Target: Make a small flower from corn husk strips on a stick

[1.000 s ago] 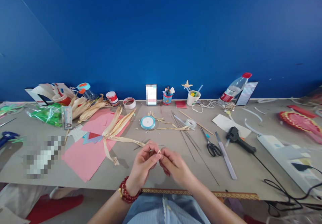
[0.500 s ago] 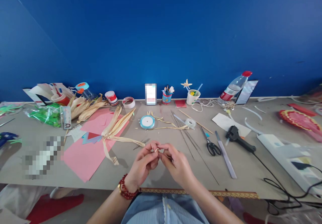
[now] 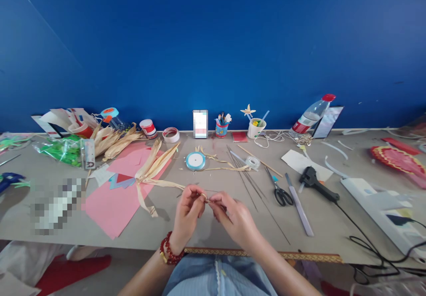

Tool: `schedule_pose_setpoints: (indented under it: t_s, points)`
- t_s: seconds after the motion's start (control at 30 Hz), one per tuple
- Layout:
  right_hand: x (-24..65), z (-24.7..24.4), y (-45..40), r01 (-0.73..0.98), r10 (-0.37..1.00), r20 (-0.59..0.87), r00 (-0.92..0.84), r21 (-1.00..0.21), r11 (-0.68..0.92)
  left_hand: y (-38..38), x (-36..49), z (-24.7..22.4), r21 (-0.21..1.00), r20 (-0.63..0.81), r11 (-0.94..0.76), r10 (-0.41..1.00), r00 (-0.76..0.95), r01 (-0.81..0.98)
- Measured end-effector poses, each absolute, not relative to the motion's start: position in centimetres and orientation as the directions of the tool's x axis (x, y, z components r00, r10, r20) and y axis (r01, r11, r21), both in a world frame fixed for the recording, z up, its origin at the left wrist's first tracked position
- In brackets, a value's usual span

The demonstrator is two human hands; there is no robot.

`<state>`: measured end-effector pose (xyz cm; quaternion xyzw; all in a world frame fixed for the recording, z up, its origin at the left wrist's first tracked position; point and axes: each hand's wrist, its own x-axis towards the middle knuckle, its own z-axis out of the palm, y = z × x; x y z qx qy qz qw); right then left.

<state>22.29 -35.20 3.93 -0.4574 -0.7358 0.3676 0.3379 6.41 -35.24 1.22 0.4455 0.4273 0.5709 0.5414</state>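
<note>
Close to the table's front edge, my left hand [image 3: 187,216] pinches a small pale husk strip [image 3: 205,199] that looks curled into a loop. My right hand [image 3: 235,219] pinches the other end between thumb and fingers; the fingers partly hide it. Left of my hands, dried corn husks [image 3: 151,163] spread over pink paper sheets [image 3: 115,207], one long strip reaching toward my left hand. Beyond my fingers are a blue-edged ribbon spool [image 3: 195,160] and thin twisted husk strips [image 3: 221,167]. Several thin wires [image 3: 253,185] lie to the right.
Black-handled scissors [image 3: 282,196], a pale flat strip [image 3: 299,205], a corded glue gun [image 3: 317,183] and a white power strip [image 3: 376,211] occupy the right side. Along the blue wall stand a phone [image 3: 200,124], a pen cup [image 3: 221,130], a paper cup [image 3: 255,128] and a tilted bottle [image 3: 309,117].
My left hand has shifted slightly left and turned, parting a little from my right fingers, so more of the husk strip shows between them. The right hand stays nearly in place.
</note>
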Motion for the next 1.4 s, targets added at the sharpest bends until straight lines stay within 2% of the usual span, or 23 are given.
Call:
schedule_pose_setpoints:
  t_s: [0.13,0.2,0.27,0.33,0.4,0.47,0.57,0.77,0.93,1.07,1.2,1.3,1.4]
  points:
    - [22.7,3.9,-35.2,0.353,0.932,0.117,-0.343,-0.903,0.244,-35.0,6.5,1.6,0.936,-0.015,0.017,1.0,0.007,-0.35]
    - [22.8,3.6,-35.2,0.187,0.945,0.064,-0.321,-0.974,0.13,-35.0,6.4,1.8,0.899,-0.073,0.094,0.995,0.065,-0.427]
    - [22.8,3.3,-35.2,-0.07,0.941,0.011,-0.337,-0.997,-0.013,-35.0,6.2,1.9,0.861,-0.116,0.167,0.984,0.135,-0.481]
    - [22.8,3.0,-35.1,-0.321,0.912,-0.011,-0.409,-0.934,-0.155,-35.0,5.9,2.0,0.828,-0.129,0.219,0.97,0.204,-0.517]
    - [22.7,2.8,-35.1,-0.485,0.863,0.008,-0.505,-0.83,-0.276,-35.1,5.7,2.1,0.805,-0.122,0.24,0.962,0.244,-0.543]
    - [22.6,2.6,-35.1,-0.561,0.826,0.032,-0.563,-0.749,-0.353,-35.1,5.5,2.0,0.797,-0.101,0.231,0.962,0.254,-0.558]
    - [22.2,2.2,-35.0,-0.599,0.847,-0.01,-0.531,-0.703,-0.384,-35.3,5.4,1.8,0.8,-0.043,0.197,0.961,0.272,-0.566]
    - [21.8,2.4,-34.7,-0.588,0.934,-0.089,-0.347,-0.755,-0.29,-35.3,5.6,1.1,0.88,0.035,0.136,0.938,0.346,-0.456]
    - [22.0,2.7,-34.7,-0.517,0.956,-0.133,-0.26,-0.817,-0.254,-35.1,5.9,1.0,0.929,0.035,0.072,0.959,0.281,-0.363]
    - [22.6,2.4,-34.9,-0.216,0.992,-0.014,-0.128,-0.976,-0.042,-35.2,6.1,0.9,0.96,0.004,0.057,0.977,0.215,-0.276]
    - [23.1,2.5,-35.1,0.084,0.969,0.206,-0.138,-0.972,0.218,-35.5,6.1,0.8,0.982,0.007,0.018,0.992,0.13,-0.189]
    - [23.2,2.8,-35.2,0.154,0.938,0.298,-0.18,-0.933,0.326,-35.6,6.2,0.9,0.985,0.008,0.008,0.996,0.091,-0.17]
    - [23.1,2.9,-35.2,0.125,0.919,0.334,-0.209,-0.923,0.363,-35.6,6.2,1.0,0.985,0.015,-0.001,0.997,0.075,-0.174]
